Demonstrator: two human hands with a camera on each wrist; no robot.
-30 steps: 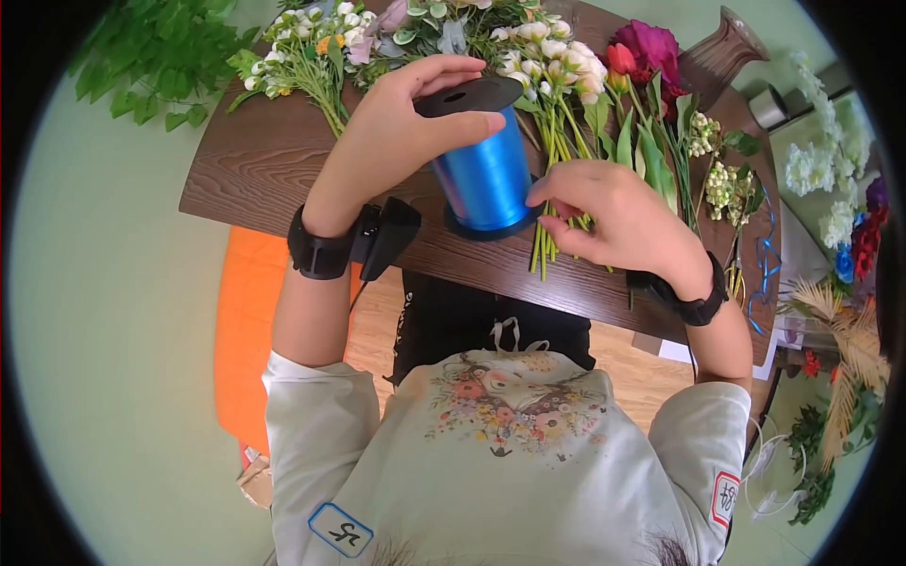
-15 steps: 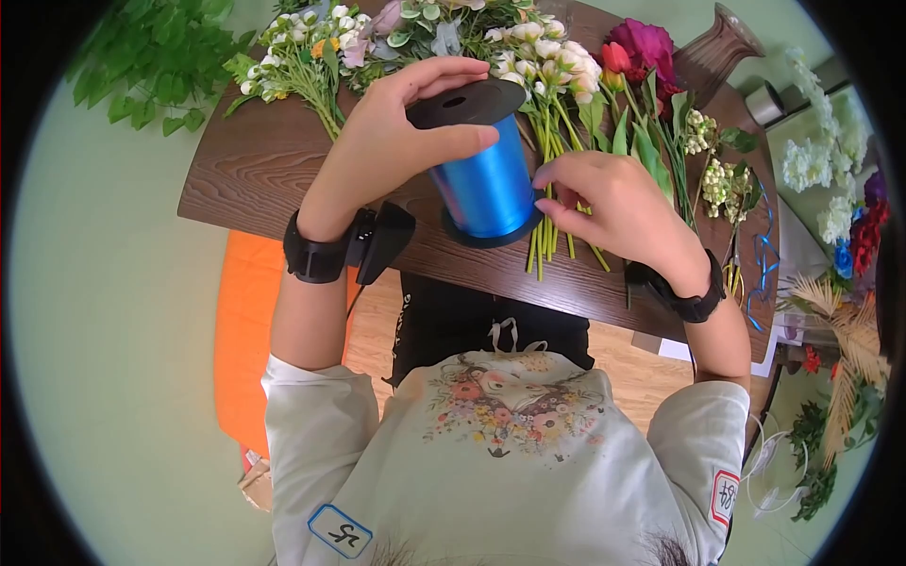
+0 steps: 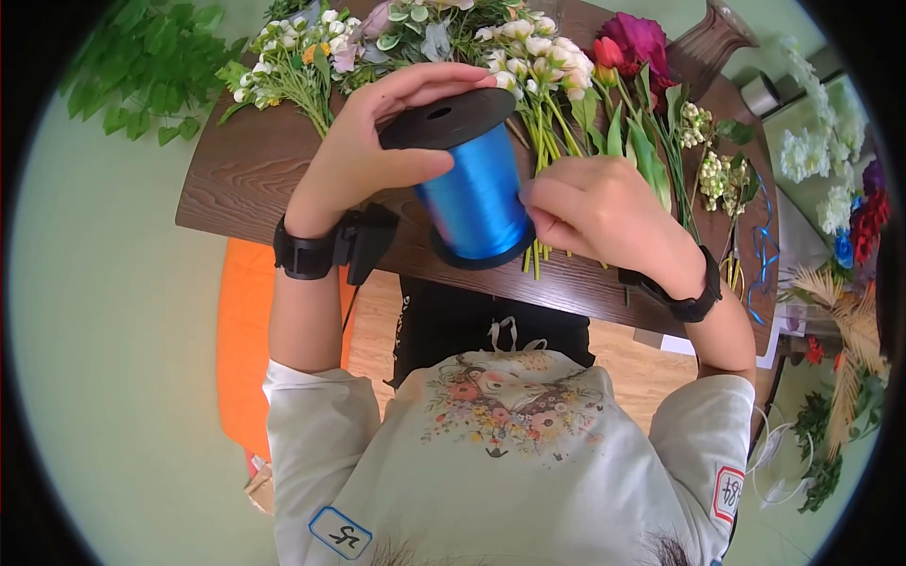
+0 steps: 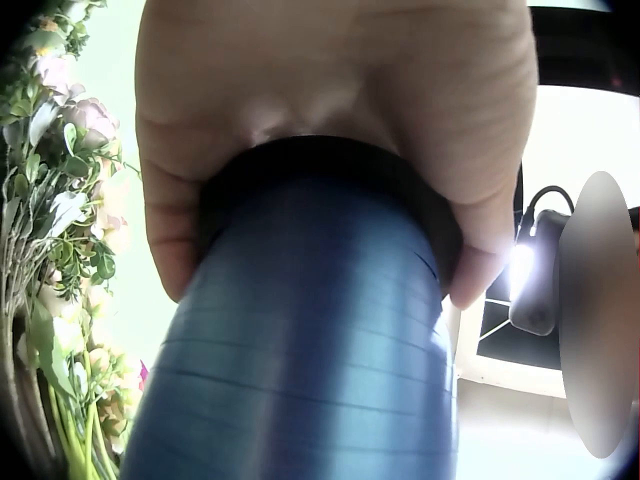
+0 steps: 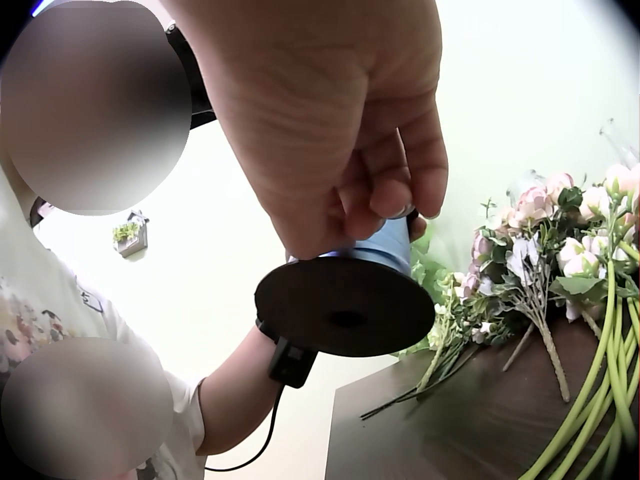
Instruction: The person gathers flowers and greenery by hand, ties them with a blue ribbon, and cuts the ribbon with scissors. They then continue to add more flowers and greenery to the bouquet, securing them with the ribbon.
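A large spool of shiny blue ribbon (image 3: 475,193) with black end discs is held up, tilted, over the table's near edge. My left hand (image 3: 363,141) grips the upper black disc (image 3: 451,117), thumb on one side and fingers round the other; the left wrist view shows the palm (image 4: 330,70) against that disc. At the spool's lower right side is my right hand (image 3: 609,212), thumb and fingertips closed together by the ribbon. In the right wrist view its curled fingers (image 5: 385,190) meet the blue winding just above the lower disc (image 5: 345,305); what they pinch is mostly hidden.
White flowers (image 3: 557,61), a red tulip (image 3: 607,53) and a magenta bloom (image 3: 634,42) lie across the dark wooden table (image 3: 245,170). A ribbed vase (image 3: 708,47) is at the back right, and a loose curled blue ribbon (image 3: 763,245) at the right edge.
The spool and my left hand have moved left and closer to my body. My right hand has shifted slightly left, its thumb and fingertips now closer together.
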